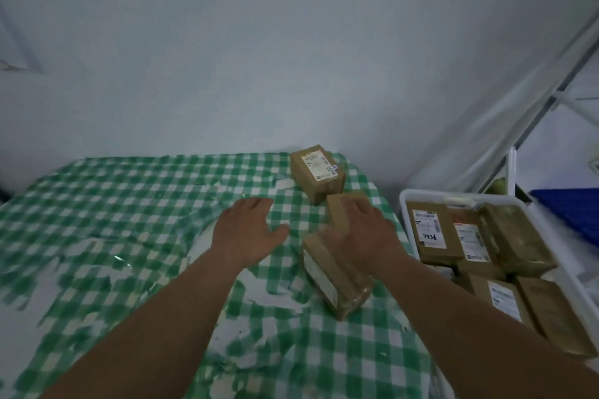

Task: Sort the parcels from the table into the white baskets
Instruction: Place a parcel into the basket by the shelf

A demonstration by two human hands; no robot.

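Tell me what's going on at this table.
A person is sorting brown cardboard parcels off a green checked tablecloth into a white basket on the right, which already holds several parcels. The right hand lies over two parcels near the table's right edge: its fingers rest on the middle parcel, above the near parcel; a firm grip cannot be confirmed. The left hand hovers open beside them, holding nothing. The far parcel sits untouched at the back corner.
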